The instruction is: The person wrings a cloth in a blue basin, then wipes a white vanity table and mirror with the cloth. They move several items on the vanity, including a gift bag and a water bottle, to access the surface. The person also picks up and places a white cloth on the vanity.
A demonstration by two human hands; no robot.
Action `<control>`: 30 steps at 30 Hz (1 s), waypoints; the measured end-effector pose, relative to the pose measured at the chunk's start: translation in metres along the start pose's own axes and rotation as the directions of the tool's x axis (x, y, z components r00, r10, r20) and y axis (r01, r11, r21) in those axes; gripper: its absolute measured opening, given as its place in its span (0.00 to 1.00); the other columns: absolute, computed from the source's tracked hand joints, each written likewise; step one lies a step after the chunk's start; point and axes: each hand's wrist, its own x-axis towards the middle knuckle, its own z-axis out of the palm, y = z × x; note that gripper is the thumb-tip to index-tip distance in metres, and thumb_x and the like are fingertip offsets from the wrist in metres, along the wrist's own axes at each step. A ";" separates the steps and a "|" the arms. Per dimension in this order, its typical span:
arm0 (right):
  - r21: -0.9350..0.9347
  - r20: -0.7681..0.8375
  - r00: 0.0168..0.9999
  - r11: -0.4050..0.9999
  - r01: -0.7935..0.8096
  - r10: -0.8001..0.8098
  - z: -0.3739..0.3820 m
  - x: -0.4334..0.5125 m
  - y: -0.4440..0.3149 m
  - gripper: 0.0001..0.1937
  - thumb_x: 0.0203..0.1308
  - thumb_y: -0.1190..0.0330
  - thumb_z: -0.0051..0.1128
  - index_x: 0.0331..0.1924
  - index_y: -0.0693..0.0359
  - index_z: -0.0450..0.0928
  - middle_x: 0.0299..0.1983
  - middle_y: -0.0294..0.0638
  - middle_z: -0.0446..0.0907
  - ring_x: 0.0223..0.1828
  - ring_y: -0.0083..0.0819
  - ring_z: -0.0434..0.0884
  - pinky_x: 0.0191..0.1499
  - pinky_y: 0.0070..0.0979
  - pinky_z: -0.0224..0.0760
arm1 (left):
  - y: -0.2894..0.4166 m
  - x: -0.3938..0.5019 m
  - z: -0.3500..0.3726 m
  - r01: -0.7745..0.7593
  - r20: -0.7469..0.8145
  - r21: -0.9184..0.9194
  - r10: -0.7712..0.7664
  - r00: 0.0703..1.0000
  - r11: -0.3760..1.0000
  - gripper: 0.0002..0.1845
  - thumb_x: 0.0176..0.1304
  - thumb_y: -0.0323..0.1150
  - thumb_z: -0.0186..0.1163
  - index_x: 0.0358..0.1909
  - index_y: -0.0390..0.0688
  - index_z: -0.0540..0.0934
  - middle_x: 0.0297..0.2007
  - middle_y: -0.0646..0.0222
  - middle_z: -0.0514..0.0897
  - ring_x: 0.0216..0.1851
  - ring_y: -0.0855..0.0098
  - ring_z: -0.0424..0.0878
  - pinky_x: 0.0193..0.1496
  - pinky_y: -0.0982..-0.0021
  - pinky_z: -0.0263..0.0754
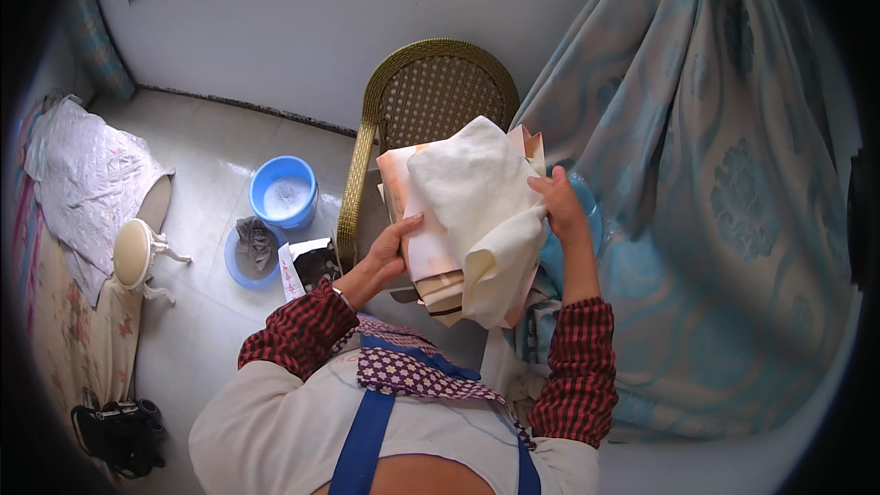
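Between my hands is a bundle of pink and orange paper bags or flattened boxes (430,240), with a white cloth (474,185) draped over its top. My left hand (386,254) grips the bundle's left side, its thumb lying on the pale pink face. At the right side my right hand (560,203) pinches the edge of the cloth, its thumb on top; whether its fingers also hold the bags behind is hidden. A brown and cream piece (440,292) sticks out at the bundle's lower end.
Beyond the bundle stands a woven rattan chair (447,93). On the tiled floor are a blue bucket (295,216), a blue basin (240,275) with dark cloth, an open box (299,261) and a small cream stool (134,254). A patterned curtain (729,220) hangs at the right.
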 end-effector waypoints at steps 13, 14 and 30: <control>-0.995 0.075 0.900 -0.091 0.040 -0.428 0.091 -0.120 0.013 0.24 0.52 0.46 0.58 0.27 0.63 0.78 0.31 0.49 0.74 0.31 0.46 0.77 0.34 0.38 0.72 | -0.004 0.017 0.019 -0.189 -0.035 0.007 0.190 0.981 0.982 0.25 0.59 0.35 0.63 0.55 0.37 0.68 0.50 0.59 0.77 0.52 0.61 0.75 0.61 0.57 0.67; -0.995 0.073 0.877 -0.093 0.033 -0.476 0.087 -0.117 0.020 0.21 0.51 0.49 0.60 0.27 0.62 0.78 0.31 0.48 0.73 0.31 0.45 0.77 0.34 0.37 0.72 | -0.004 0.019 0.018 -0.190 -0.042 -0.010 0.190 0.981 0.982 0.25 0.59 0.36 0.63 0.55 0.37 0.68 0.50 0.59 0.77 0.53 0.61 0.74 0.61 0.56 0.67; 0.374 -0.493 0.852 0.841 0.392 -0.178 -0.013 -0.108 0.053 0.05 0.59 0.79 0.52 0.36 0.63 0.79 0.43 0.42 0.81 0.44 0.29 0.79 0.51 0.27 0.72 | 0.002 0.042 0.015 -0.153 -0.025 -0.179 0.151 0.988 0.972 0.29 0.56 0.40 0.65 0.57 0.41 0.67 0.56 0.61 0.74 0.59 0.58 0.69 0.65 0.48 0.59</control>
